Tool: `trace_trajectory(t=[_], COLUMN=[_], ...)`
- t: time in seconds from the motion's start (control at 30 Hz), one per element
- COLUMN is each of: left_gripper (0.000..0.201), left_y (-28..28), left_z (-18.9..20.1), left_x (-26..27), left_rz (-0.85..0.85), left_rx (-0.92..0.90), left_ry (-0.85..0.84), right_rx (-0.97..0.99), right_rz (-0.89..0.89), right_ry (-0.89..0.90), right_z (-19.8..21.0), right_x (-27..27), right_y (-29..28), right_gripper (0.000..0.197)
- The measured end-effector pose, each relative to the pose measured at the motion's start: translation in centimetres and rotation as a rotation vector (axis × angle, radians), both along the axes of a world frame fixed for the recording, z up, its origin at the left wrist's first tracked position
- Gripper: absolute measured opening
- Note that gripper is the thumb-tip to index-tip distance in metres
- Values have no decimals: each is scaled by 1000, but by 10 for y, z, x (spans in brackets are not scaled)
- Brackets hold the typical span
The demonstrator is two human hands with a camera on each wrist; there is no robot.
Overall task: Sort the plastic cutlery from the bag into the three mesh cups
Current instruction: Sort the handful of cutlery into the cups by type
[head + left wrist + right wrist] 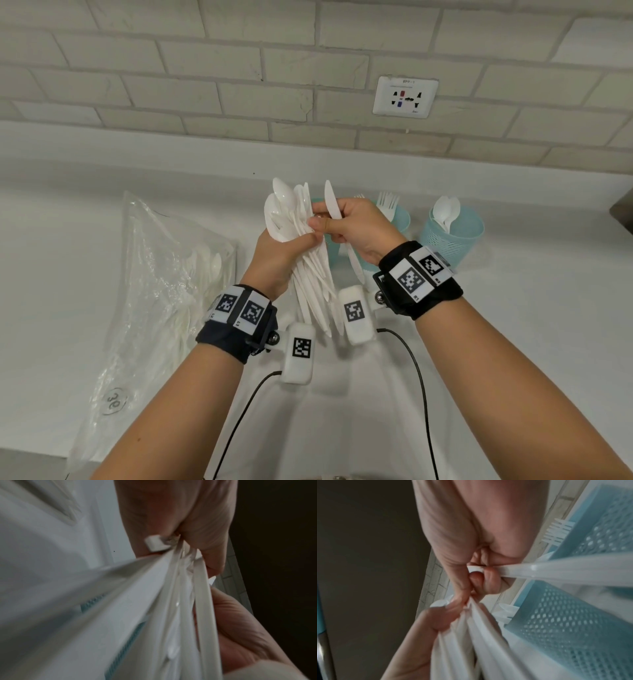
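Observation:
My left hand grips a bundle of white plastic cutlery, spoons and knives, held upright above the counter. My right hand holds one white knife under its curled fingers, while its thumb and forefinger pinch at the top of the bundle. In the right wrist view the knife crosses the palm and the bundle sits just below. Three blue mesh cups stand behind: one mostly hidden by the hands, one with forks, one with spoons.
The clear plastic bag, with more white cutlery inside, lies on the white counter at my left. A brick wall with a socket plate runs behind the cups. Camera cables hang under both wrists.

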State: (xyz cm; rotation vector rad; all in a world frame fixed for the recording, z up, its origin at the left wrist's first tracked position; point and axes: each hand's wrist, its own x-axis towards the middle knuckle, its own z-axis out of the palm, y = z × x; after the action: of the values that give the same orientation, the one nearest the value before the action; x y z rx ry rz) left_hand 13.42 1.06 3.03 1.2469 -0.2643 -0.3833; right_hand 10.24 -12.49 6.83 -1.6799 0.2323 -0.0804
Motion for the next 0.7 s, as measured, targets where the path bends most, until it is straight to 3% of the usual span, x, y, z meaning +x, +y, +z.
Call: trace_trajectory(t=[0.3,0.5,0.7], left_gripper=[28,19,19], left_y=[11,22,26], left_z=[5,4,9], left_x=[7,14,17], left_rz=[88,176,187], left_rx=[64,62,50], left_ry=[-4,28,0], right_rx=[84,85,75], right_rz=[-186,-415,-429], right_ry=[-112,-371,-504], right_z=[10,51,62], right_x=[8,21,34], right_y=[15,-2,6], right_gripper=[26,28,26])
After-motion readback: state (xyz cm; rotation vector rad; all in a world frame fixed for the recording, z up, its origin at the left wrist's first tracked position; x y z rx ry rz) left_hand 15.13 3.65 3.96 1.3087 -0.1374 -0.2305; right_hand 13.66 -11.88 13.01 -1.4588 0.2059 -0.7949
